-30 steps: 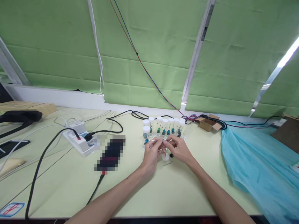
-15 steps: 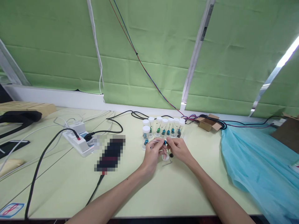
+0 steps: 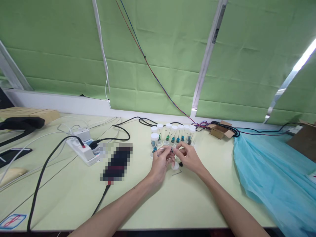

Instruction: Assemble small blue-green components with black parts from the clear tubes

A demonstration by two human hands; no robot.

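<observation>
My left hand (image 3: 161,163) is closed around a thin metal rod (image 3: 162,148), which juts out to the left between thumb and forefinger. Against its fingertips press the pinched thumb and forefinger of my right hand (image 3: 189,158); whatever is between them is mostly hidden. Just beyond both hands stand several clear vials with white caps (image 3: 168,126), holding blue or green pieces on bent wires. Below my fingers lie a loose white cap (image 3: 175,166), a small black round piece (image 3: 181,164) and an L-shaped hex key (image 3: 177,173).
On the left are a power strip (image 3: 85,151) with plugs and cables, a blurred-out dark device (image 3: 117,163) on a cord, and a phone (image 3: 14,155). A small cardboard box (image 3: 219,131) and a blue plastic sheet (image 3: 261,164) occupy the right.
My right hand has shifted slightly left and up, closer to my left fingertips. The small blue and black part that showed between the hands is now mostly covered.
</observation>
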